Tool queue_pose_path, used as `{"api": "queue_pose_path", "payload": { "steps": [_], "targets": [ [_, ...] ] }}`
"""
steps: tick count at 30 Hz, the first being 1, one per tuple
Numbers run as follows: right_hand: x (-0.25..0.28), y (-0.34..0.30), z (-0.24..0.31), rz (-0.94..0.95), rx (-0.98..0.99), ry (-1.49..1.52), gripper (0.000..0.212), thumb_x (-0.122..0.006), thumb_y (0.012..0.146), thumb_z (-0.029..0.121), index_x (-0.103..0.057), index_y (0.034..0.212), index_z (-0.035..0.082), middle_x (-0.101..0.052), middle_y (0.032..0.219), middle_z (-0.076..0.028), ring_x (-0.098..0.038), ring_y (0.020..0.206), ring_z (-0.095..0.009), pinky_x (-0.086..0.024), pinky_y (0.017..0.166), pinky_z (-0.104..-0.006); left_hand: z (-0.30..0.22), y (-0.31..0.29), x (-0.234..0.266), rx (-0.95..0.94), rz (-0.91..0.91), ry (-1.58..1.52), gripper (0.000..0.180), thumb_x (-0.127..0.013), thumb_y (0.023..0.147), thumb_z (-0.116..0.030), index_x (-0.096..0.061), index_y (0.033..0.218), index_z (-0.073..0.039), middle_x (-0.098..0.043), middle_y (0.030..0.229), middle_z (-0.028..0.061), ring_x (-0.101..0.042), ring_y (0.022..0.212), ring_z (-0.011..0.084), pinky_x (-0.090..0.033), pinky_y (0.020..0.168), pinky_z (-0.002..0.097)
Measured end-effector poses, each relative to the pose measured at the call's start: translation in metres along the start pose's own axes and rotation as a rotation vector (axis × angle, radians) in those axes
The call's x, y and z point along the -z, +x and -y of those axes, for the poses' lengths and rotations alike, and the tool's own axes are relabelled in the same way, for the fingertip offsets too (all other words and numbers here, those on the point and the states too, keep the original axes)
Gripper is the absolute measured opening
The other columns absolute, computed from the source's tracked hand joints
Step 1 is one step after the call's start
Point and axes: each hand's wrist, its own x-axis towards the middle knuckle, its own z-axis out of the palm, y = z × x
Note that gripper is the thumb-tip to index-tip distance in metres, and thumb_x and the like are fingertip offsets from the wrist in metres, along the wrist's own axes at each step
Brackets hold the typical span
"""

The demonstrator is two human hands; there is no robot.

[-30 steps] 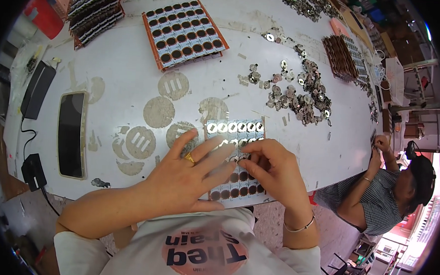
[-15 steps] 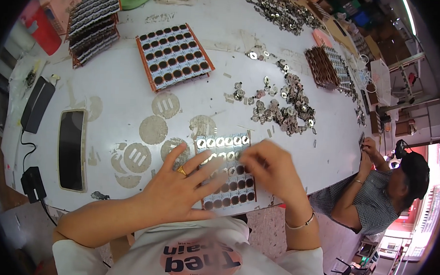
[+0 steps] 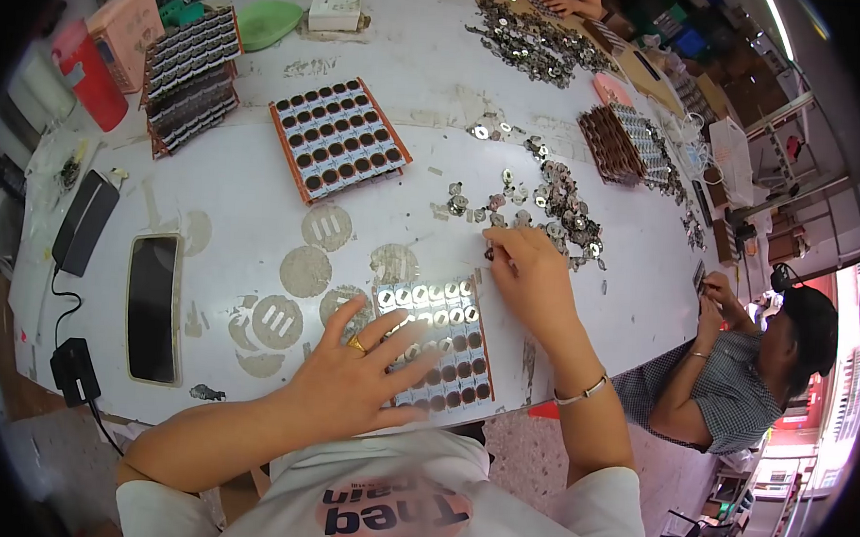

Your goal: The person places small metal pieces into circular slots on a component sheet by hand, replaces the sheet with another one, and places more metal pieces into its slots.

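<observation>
In front of me lies a circuit board panel [image 3: 481, 366] with rows of round dark pads. Shiny metal discs with pale centres cover the pads in its far rows. My left hand [image 3: 352, 367] is open with fingers spread over the panel's left part, a gold ring on one finger; its fingertips are blurred and hide some pads. Beyond the panel's far right corner, my right hand [image 3: 532, 279] has its thumb and forefinger pinched together. A small dark bit shows at those fingertips, too small to name. Just beyond them is a loose pile of metal discs [image 3: 574, 213].
A stack of similar panels [image 3: 340, 137] stands farther back, with another stack [image 3: 192, 81] at left. A phone [image 3: 154, 308] lies left of my arm. More metal parts [image 3: 534, 41] are heaped at the back. At right a person [image 3: 726, 372] works at the table edge.
My right hand has moved from the panel outward to the near edge of the disc pile. My left hand remains spread over the panel. The whole view has shifted slightly.
</observation>
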Motion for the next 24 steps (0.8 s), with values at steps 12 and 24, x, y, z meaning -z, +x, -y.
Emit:
{"api": "queue_pose_path", "payload": {
  "steps": [12, 24],
  "targets": [
    [0.007, 0.004, 0.006, -0.010, 0.149, -0.098, 0.038, -0.071, 0.087, -0.003, -0.072, 0.124, 0.005, -0.072, 0.113, -0.013, -0.066, 0.106, -0.032, -0.056, 0.093, -0.0409, 0.002, 0.003, 0.001, -0.005, 0.028, -0.006, 0.060, -0.075, 0.090, -0.058, -0.070, 0.135, -0.018, -0.061, 0.142, 0.0105, -0.052, 0.139, 0.0298, -0.026, 0.122, 0.0645],
    [0.032, -0.014, 0.014, 0.107, -0.668, 1.348, 0.027, -0.066, 0.100, -0.002, -0.070, 0.127, -0.001, -0.074, 0.103, -0.007, -0.076, 0.088, -0.014, -0.061, 0.068, -0.0267, 0.003, 0.002, 0.001, 0.007, 0.081, -0.008, 0.065, -0.078, 0.088, -0.057, -0.068, 0.140, -0.019, -0.056, 0.154, 0.0108, -0.048, 0.147, 0.0288, -0.028, 0.122, 0.0623]
  ]
}}
